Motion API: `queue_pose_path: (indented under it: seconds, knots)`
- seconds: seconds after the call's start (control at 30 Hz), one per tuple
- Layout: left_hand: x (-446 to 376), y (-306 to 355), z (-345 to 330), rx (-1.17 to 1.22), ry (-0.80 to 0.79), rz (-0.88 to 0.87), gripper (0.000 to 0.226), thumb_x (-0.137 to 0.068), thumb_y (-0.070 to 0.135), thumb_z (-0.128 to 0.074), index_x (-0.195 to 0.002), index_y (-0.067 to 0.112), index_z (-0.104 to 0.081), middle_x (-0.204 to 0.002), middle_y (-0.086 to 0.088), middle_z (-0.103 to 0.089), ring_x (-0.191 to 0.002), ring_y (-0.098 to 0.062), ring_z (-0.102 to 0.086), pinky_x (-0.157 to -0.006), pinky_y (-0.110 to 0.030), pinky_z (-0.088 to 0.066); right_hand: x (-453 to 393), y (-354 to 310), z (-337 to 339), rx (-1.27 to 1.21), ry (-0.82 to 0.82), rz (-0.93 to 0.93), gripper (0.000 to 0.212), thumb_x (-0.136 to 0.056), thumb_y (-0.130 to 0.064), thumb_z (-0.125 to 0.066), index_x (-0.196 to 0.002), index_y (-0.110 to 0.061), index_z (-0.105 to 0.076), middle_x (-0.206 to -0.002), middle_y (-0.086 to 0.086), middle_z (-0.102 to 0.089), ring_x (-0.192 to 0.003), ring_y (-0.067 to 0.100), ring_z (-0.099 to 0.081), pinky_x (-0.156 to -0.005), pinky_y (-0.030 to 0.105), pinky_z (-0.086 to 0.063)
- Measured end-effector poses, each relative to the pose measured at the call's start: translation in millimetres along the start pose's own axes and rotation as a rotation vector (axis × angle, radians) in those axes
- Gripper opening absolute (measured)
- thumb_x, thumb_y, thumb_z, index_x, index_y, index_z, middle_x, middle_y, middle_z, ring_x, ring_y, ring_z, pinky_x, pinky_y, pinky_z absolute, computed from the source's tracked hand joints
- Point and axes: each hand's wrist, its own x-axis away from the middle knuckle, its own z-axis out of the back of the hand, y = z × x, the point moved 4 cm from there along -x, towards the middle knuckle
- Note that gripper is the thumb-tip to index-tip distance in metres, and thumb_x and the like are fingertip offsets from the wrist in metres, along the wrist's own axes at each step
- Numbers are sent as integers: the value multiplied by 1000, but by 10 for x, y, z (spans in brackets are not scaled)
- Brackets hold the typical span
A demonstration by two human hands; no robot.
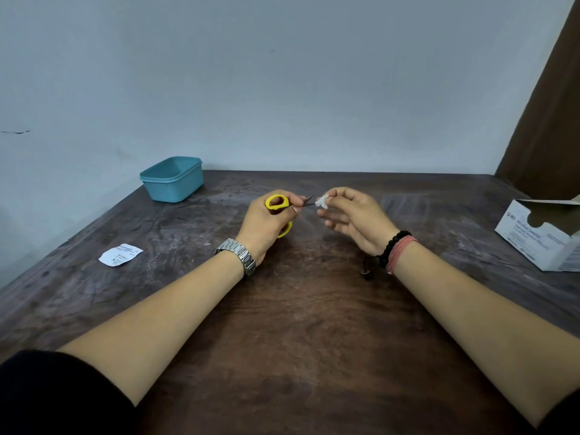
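While the yellow-handled scissors (276, 208) are gripped in the left hand (265, 226) above the table (314, 309), the white swab (322, 202) is pinched in the right hand (354, 219) at the blade tips (309, 200); wiping is judged begun, unfinished

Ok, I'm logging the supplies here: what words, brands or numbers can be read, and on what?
"BD": on the white box at the far right.
Smaller lines below it on the box: blurred, unreadable.
White packet on the left: print too small to read.
Yellow scissors, white scrap, blue tub, watch: no text seen.
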Motion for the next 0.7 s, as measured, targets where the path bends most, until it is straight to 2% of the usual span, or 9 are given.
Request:
queue_pose_path:
  seconds: [0.1,0.17,0.23,0.33,0.43,0.5,0.6,0.7]
  knots:
    - [19,33,-26,-60,-37,-30,12,-88,4,-64,-92,15,-66,-104,-6,-72,-92,-12,-65,-71,-27,-51,12,32,-59,-143,-119,-90,12,-93,-4,-55,-87,-14,-59,-89,4,-69,-84,19,-70,-68,23,-57]
    - [25,32,-28,-48,-43,-18,14,-88,6,-65,-98,17,-63,-103,-5,-72,-93,-12,-66,-70,-28,-56,12,29,-82,-197,-143,-91,11,-93,-1,-54,-89,-10,-60,-88,7,-71,-83,18,-71,-70,22,-57]
    - [21,23,-20,-14,-29,8,16,-87,6,-66,-97,16,-59,-100,-3,-72,-89,-11,-67,-68,-32,-57,11,19,-82,-223,-127,-72,11,-92,1,-54,-89,-8,-61,-87,8,-71,-81,17,-71,-72,21,-57]
    - [20,13,-30,7,-39,55,15,-87,10,-67,-98,15,-57,-103,-11,-68,-85,-17,-66,-64,-34,-58,-2,16,-61,-265,-77,-47,12,-92,3,-54,-88,-5,-62,-81,8,-72,-76,16,-71,-73,21,-57]
    - [29,24,-66,124,-56,111,9,-92,23,-60,-97,16,-58,-99,-4,-66,-81,-15,-68,-63,-27,-56,-18,4,-43,-272,-35,-27,11,-91,4,-55,-88,-4,-62,-77,7,-73,-75,15,-71,-75,20,-57]
    - [12,24,-79,234,-37,173,27,-97,36,-48,-101,12,-60,-99,-6,-66,-78,-17,-68,-62,-25,-56,-25,-6,-35,-281,-14,-13,11,-91,4,-54,-88,-3,-61,-75,6,-73,-74,14,-72,-75,20,-57]
    - [-23,15,-69,341,-6,242,50,-98,48,-36,-103,6,-63,-99,-11,-69,-75,-20,-66,-67,-25,-57,-37,-12,-19,-297,2,6,11,-91,4,-54,-87,-2,-62,-76,8,-73,-76,15,-72,-74,20,-57]
    - [-40,-10,-33,318,33,220,40,-100,38,-43,-97,7,-69,-98,-9,-72,-86,-22,-68,-83,-28,-56,-50,-10,0,-310,7,19,10,-91,5,-55,-88,-1,-62,-84,11,-73,-83,18,-72,-75,21,-57]
